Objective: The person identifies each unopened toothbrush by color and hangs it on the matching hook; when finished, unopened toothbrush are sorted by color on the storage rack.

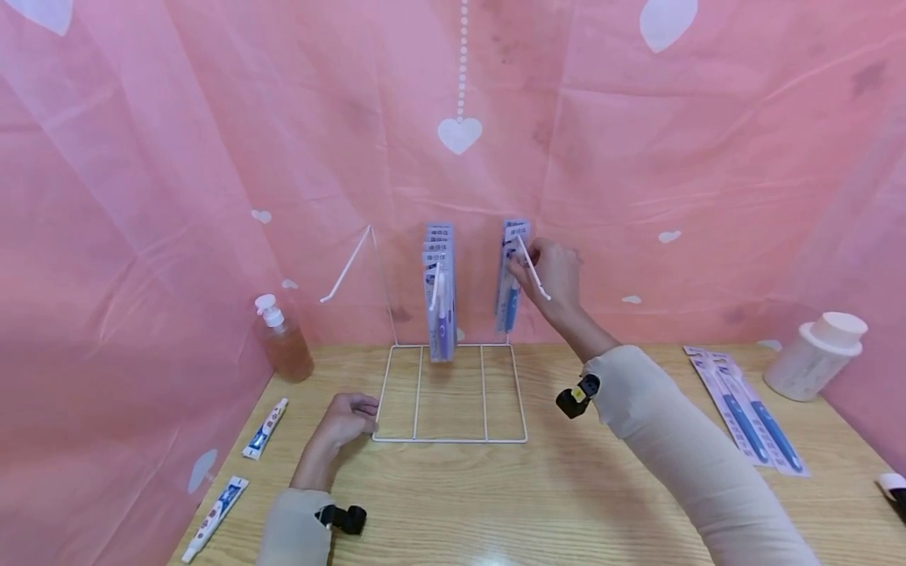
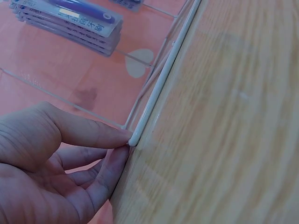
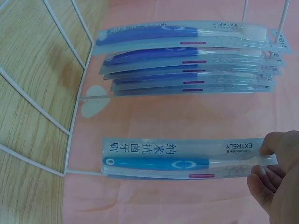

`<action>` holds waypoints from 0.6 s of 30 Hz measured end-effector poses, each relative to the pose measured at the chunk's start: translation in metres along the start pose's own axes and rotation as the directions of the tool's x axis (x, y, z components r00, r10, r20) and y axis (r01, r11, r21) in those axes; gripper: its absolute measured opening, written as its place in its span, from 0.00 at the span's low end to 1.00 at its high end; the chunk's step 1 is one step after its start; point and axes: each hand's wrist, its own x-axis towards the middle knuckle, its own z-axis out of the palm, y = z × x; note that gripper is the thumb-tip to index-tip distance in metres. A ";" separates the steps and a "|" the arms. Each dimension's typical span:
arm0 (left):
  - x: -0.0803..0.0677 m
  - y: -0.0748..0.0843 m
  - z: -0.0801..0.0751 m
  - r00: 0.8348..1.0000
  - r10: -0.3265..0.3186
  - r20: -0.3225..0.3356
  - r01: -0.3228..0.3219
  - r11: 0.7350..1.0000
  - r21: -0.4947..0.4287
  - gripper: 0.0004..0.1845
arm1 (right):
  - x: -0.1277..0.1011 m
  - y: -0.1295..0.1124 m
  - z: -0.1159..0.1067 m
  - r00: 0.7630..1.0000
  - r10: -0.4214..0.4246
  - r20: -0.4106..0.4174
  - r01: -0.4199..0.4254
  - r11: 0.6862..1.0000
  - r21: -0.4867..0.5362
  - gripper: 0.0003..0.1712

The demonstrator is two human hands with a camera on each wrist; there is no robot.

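At the right-hand hook of the white wire rack (image 1: 450, 393), the right hand (image 1: 555, 275) pinches the top of a packaged toothbrush (image 3: 187, 158) between thumb and curled fingers; the pack, with a light-blue brush inside, hangs at the white hook (image 1: 532, 267) with at least one more pack behind it. Beside it, on the middle hook, hangs a stack of toothbrush packs (image 1: 439, 303) with darker blue handles; the left hook (image 1: 345, 271) carries nothing. Near the front left corner of the rack's base, the left hand (image 1: 343, 420) rests on the desk (image 1: 538, 495), its thumb and forefinger closed on the corner of the wire frame (image 2: 161, 91), the other fingers curled beneath. Farther out, two toothpaste tubes (image 1: 265, 428) lie on the desk at the left, with a pump bottle (image 1: 283, 338) of amber liquid behind them. On the right lie two more toothbrush packs (image 1: 750, 413), flat, and a white jar (image 1: 814, 355) stands beyond them. Pink heart-printed sheeting (image 1: 212, 157) forms the backdrop.
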 end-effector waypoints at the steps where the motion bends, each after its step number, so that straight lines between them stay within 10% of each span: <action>1: 0.000 0.000 0.000 1.000 0.003 0.000 -0.003 1.000 0.004 0.21 | 0.000 0.000 0.000 1.000 0.001 0.001 -0.001 1.000 0.001 0.10; 11: -0.001 0.001 0.000 1.000 0.001 -0.001 -0.001 1.000 -0.007 0.21 | -0.003 0.015 -0.009 1.000 -0.005 0.016 0.005 1.000 -0.001 0.18; 18: -0.002 0.000 -0.002 1.000 -0.001 -0.008 0.001 1.000 -0.003 0.21 | -0.008 0.051 -0.034 0.981 0.100 0.168 -0.085 0.992 -0.094 0.26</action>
